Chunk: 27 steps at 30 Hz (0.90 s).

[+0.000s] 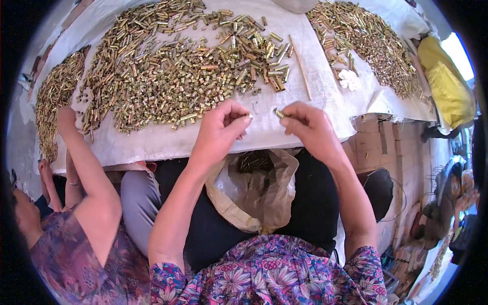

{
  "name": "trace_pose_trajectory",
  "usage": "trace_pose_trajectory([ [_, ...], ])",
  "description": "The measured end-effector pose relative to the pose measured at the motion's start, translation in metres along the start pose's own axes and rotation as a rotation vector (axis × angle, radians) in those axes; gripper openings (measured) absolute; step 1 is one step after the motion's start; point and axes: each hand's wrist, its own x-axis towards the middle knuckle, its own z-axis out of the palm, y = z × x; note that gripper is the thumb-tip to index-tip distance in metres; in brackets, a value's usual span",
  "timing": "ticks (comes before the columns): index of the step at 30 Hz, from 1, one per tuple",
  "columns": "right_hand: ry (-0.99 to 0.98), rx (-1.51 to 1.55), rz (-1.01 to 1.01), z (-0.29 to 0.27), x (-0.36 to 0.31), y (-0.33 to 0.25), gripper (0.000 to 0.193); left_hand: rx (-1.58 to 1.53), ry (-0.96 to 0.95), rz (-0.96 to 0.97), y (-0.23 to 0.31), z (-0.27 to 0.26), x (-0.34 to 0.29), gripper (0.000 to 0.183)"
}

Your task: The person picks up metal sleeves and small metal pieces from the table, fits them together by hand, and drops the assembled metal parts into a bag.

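My left hand [219, 129] is closed in a pinch near the table's front edge, with a tiny shiny bit at its fingertips that I cannot make out. Just to the right, my right hand [311, 127] pinches a small brass-coloured metal tube [278, 113] between thumb and fingers. A gap separates the two hands. Beyond them, short brass-coloured metal sleeves [173, 86] lie heaped on a white sheet [284, 134], with longer tubes [254, 58] at the heap's right side. Between my knees an open paper-like sack [231, 211] holds some metal pieces [255, 161] deep inside.
A thin wooden stick [301, 68] lies right of the heap. Farther right are another heap [373, 48], a white flower-shaped scrap [348, 80] and a yellow sack [447, 79]. At left, a co-worker's arm [91, 162] reaches to a third heap [58, 96].
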Motion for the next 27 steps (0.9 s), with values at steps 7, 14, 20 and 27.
trace_pose_trajectory([
  [7,-0.128,0.341,0.111,0.024,-0.035,-0.015,0.016,-0.333,-0.142,-0.036,-0.007,0.002,-0.041,0.012],
  [14,-0.193,0.321,0.126,0.027,-0.045,-0.020,0.015,-0.374,-0.191,-0.051,-0.009,0.001,-0.052,0.013],
  [20,-0.192,0.347,0.037,0.029,-0.048,-0.012,0.015,-0.416,-0.200,-0.070,-0.009,0.002,-0.053,0.014],
  [27,-0.173,0.384,-0.008,0.029,-0.051,-0.013,0.014,-0.320,-0.172,-0.069,-0.006,0.003,-0.057,0.013],
])
